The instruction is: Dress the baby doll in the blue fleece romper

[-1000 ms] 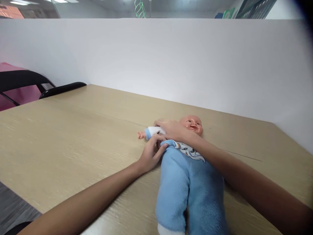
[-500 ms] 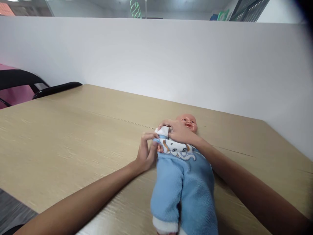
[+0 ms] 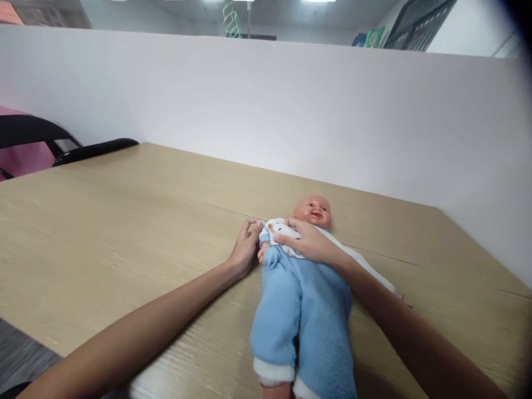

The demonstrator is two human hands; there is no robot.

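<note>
A baby doll [image 3: 311,211] lies on its back on the table, head away from me, in a fluffy blue romper [image 3: 324,299] with white cuffs and an elephant picture on the chest. My left hand [image 3: 248,244] is at the doll's arm on the left side, its fingertips closed on the blue edge of the romper by the sleeve. Across the chest rests my right hand [image 3: 310,240], thumb and fingers holding the romper front and covering part of the elephant. The doll's small hand [image 3: 261,254] pokes out below the left sleeve. A white sleeve [image 3: 369,269] stretches out to the right, partly behind my right forearm.
The wooden table [image 3: 145,221] has a seam running across it. A white partition [image 3: 266,105] rises along its far edge. At the left stands a black chair [image 3: 33,130] with pink behind it, its armrest [image 3: 97,151] by the table edge.
My right hand has slid down from near the doll's neck onto the chest, uncovering its face. The left hand has shifted slightly up the sleeve side. A white sleeve now shows at right.
</note>
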